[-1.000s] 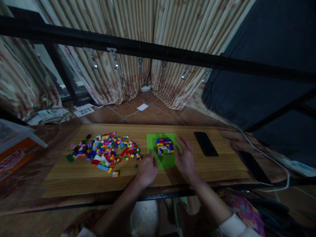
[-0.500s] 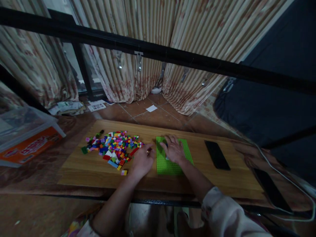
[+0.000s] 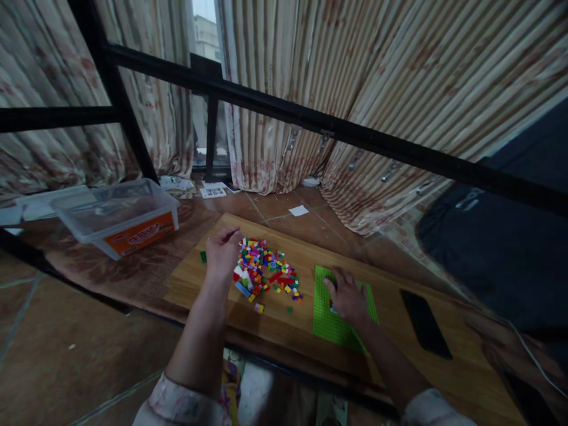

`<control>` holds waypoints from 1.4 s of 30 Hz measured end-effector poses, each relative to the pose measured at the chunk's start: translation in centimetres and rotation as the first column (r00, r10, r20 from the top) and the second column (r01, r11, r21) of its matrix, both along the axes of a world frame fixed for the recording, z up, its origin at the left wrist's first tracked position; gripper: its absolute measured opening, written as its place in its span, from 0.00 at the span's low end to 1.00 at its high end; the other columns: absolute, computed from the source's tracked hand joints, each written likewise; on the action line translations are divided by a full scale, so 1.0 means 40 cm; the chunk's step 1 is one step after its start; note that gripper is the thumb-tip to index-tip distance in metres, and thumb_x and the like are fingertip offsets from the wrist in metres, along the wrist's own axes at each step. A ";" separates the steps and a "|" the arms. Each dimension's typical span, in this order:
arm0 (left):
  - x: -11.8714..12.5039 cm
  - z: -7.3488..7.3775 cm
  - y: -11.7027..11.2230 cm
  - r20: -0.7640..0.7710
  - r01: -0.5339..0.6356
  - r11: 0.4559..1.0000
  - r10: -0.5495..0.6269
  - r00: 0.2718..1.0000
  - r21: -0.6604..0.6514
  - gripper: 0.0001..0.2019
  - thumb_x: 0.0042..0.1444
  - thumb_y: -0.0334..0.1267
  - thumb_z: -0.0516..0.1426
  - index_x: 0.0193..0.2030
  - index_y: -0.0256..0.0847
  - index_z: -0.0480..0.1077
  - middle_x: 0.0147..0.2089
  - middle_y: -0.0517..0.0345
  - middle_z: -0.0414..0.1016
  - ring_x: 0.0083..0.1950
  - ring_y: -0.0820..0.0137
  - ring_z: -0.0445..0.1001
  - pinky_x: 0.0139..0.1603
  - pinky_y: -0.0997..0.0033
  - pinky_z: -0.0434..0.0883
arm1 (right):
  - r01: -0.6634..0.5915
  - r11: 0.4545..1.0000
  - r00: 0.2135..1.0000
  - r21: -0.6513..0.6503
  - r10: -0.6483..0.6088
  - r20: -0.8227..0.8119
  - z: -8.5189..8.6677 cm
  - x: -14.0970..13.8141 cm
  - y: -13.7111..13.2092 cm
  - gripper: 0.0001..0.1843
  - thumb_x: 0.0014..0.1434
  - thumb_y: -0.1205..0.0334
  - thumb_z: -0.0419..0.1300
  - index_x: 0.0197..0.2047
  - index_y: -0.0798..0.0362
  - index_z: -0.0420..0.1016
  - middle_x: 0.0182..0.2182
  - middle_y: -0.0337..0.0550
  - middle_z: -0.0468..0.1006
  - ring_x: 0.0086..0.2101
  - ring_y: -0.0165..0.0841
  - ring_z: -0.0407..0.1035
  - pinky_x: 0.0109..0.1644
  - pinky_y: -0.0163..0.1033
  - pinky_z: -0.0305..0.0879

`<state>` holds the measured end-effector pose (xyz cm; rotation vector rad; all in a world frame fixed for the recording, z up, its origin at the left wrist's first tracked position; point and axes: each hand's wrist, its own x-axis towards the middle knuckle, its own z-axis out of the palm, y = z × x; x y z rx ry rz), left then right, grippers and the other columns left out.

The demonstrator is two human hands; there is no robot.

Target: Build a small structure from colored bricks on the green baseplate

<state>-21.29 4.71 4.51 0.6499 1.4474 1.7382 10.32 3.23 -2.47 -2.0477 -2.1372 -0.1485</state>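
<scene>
From the wearer's head, the table (image 3: 270,322) is viewed close up, forward and down, with striped curtains (image 3: 275,59) taken in beyond.

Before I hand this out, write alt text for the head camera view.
A person's right hand partly hides bricks on a green baseplate; the left hand is at the left end of a brick pile on a wooden board. A black phone lies right, a clear plastic box left.

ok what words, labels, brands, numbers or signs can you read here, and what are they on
Nothing can be read clearly.
Orange label on the clear plastic box: pale lettering, too blurred to read.
White sheet near the curtains: dark print, too small and blurred to read.
</scene>
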 end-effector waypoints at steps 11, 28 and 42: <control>-0.016 0.016 -0.013 0.121 0.088 0.996 -0.091 0.988 0.030 0.16 0.39 0.39 0.62 0.36 0.33 0.74 0.28 0.59 0.73 0.22 0.81 0.61 0.23 0.79 0.57 | -0.422 0.904 0.875 0.064 0.425 -0.233 0.039 -0.297 -0.033 0.15 0.61 0.65 0.53 0.47 0.45 0.76 0.42 0.45 0.75 0.44 0.39 0.65 0.50 0.45 0.61; -0.026 0.026 -0.012 0.087 0.048 0.999 -0.050 0.995 0.026 0.17 0.38 0.42 0.63 0.35 0.33 0.74 0.26 0.60 0.73 0.21 0.80 0.61 0.23 0.78 0.56 | -0.478 0.878 0.853 -0.034 0.454 -0.259 0.040 -0.376 0.029 0.04 0.54 0.65 0.62 0.34 0.48 0.77 0.39 0.44 0.72 0.44 0.39 0.63 0.48 0.42 0.63; 0.070 -0.002 -0.007 -0.228 0.296 0.952 -0.306 0.924 -0.075 0.16 0.45 0.43 0.60 0.39 0.34 0.76 0.32 0.57 0.77 0.28 0.73 0.69 0.31 0.75 0.65 | -0.305 0.952 0.602 -0.037 0.162 -0.782 0.082 -0.250 -0.106 0.06 0.56 0.59 0.58 0.36 0.50 0.73 0.32 0.39 0.77 0.33 0.33 0.71 0.38 0.36 0.64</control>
